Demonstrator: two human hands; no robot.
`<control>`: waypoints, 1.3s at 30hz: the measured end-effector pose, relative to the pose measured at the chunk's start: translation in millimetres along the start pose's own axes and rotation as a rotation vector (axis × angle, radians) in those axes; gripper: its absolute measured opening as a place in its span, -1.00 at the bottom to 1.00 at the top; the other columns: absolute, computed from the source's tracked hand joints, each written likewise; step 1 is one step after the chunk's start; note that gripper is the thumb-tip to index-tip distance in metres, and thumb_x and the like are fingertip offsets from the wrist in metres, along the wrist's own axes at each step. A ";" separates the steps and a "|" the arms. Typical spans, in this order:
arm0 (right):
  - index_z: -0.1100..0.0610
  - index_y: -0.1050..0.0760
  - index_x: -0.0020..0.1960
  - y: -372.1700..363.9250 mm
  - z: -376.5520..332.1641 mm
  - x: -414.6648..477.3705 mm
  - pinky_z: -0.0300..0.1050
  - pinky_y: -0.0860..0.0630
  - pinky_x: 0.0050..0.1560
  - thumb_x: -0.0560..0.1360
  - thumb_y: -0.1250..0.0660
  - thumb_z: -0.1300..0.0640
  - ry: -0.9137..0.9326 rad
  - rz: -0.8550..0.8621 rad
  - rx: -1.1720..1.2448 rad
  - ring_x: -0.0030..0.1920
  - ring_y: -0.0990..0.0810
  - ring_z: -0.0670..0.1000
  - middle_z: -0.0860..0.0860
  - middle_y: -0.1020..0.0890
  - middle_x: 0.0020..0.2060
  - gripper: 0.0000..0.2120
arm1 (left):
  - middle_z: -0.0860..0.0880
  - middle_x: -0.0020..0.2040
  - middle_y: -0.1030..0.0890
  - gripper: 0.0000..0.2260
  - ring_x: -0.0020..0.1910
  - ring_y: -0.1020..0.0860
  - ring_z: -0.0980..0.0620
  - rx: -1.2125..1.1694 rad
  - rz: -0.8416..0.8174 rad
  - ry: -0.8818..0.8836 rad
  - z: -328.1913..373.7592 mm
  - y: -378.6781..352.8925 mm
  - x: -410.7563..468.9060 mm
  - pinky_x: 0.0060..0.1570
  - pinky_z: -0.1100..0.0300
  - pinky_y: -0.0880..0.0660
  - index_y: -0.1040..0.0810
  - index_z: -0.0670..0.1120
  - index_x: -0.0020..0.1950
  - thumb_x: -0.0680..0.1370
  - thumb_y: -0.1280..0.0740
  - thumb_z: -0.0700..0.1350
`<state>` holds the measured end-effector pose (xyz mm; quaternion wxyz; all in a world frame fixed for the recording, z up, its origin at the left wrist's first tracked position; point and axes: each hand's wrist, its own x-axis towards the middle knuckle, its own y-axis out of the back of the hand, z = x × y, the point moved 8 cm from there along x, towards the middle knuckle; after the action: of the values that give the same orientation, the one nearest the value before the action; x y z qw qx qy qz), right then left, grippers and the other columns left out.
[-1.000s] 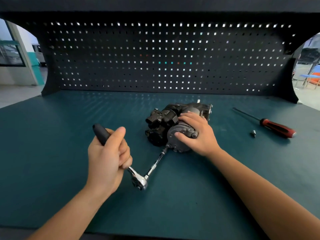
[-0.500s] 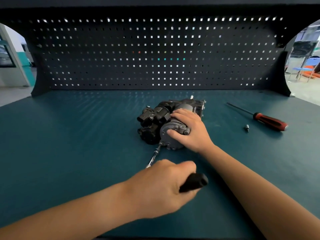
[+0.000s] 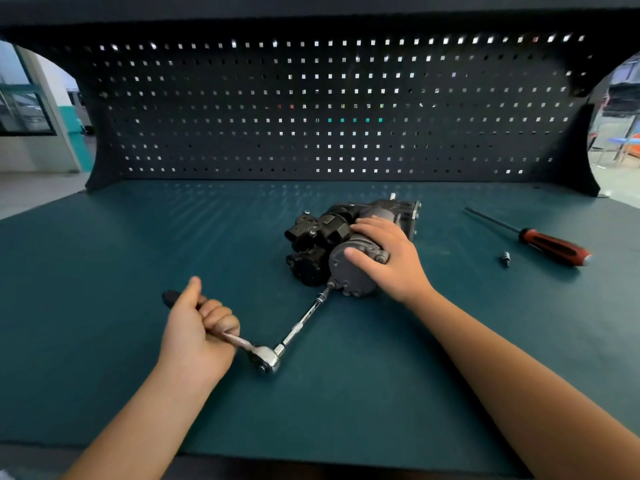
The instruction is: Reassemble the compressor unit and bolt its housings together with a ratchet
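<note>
The dark compressor unit [image 3: 322, 244] lies on its side in the middle of the green bench top [image 3: 138, 244]. My right hand [image 3: 388, 261] grips its grey round housing, thumb across the end face. A chrome ratchet [image 3: 266, 358] with a long extension bar [image 3: 304, 317] runs from the bench up to a bolt at the housing's lower edge. My left hand [image 3: 197, 330] grips the ratchet's black handle, which points up and to the left.
A red-handled screwdriver [image 3: 554, 249] lies at the right of the bench, with a small socket bit [image 3: 505, 259] beside it. A dark pegboard [image 3: 329, 109] closes off the back. The bench's front edge runs just under my forearms.
My left hand swung the ratchet handle to the right half a second ago and has now swung it back to the left. My right hand has stayed on the housing.
</note>
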<state>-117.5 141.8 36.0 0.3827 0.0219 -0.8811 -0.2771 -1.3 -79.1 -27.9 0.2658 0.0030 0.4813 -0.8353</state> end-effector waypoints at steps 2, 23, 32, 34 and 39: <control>0.18 -0.56 0.19 0.1 -0.1 -0.1 -0.07 -0.20 0.40 0.43 -0.45 0.12 -0.005 0.008 0.005 0.33 -0.38 0.03 0.05 -0.54 0.22 -0.65 | 0.10 -0.59 -0.17 -0.66 -0.67 -0.15 0.18 0.115 -0.086 -0.081 7.5 -10.0 -0.2 -0.68 0.39 -0.10 -0.19 -0.02 -0.34 0.59 -0.23 -0.04; 0.23 -0.59 0.12 -0.1 -6.6 0.8 0.06 -0.29 0.33 0.38 -0.31 -0.01 0.034 -0.027 -0.098 0.25 -0.45 0.11 0.07 -0.59 0.15 -0.58 | 0.06 -0.44 -0.30 -0.69 -0.39 -0.30 -0.06 1.865 -1.230 -0.693 -88.5 -98.8 -113.0 -0.36 0.21 -0.16 -0.13 0.04 -0.23 0.57 -0.25 -0.02; 0.19 -0.58 0.16 -1.8 -1.7 3.5 -0.09 -0.25 0.37 0.36 -0.32 -0.04 -0.027 -0.004 0.019 0.26 -0.42 -0.02 0.03 -0.57 0.17 -0.56 | 0.10 -0.58 -0.26 -0.69 -0.64 -0.21 0.17 0.739 -0.533 -0.446 16.9 -67.1 -42.1 -0.61 0.38 -0.20 -0.31 0.05 -0.40 0.43 -0.40 0.00; 0.20 -0.58 0.15 -0.9 -1.5 2.2 -0.10 -0.24 0.35 0.39 -0.38 0.02 -0.015 0.010 0.028 0.25 -0.42 -0.02 0.04 -0.57 0.17 -0.61 | 0.09 -0.58 -0.19 -0.66 -0.66 -0.16 0.17 0.460 -0.238 -0.229 25.3 -28.0 -8.6 -0.64 0.37 -0.13 -0.20 -0.02 -0.35 0.54 -0.28 -0.02; 0.19 -0.58 0.15 -0.6 -2.5 2.2 -0.04 -0.25 0.37 0.37 -0.33 -0.01 -0.028 0.007 0.034 0.28 -0.41 0.01 0.02 -0.56 0.16 -0.58 | 0.09 -0.61 -0.16 -0.65 -0.69 -0.15 0.17 0.199 -0.044 0.034 5.7 1.0 8.7 -0.67 0.39 -0.10 -0.18 -0.02 -0.37 0.59 -0.19 -0.07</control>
<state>-117.5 139.6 38.5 0.3709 0.0215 -0.8909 -0.2612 -6.8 -87.8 -27.9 0.2378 0.0330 0.4002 -0.8844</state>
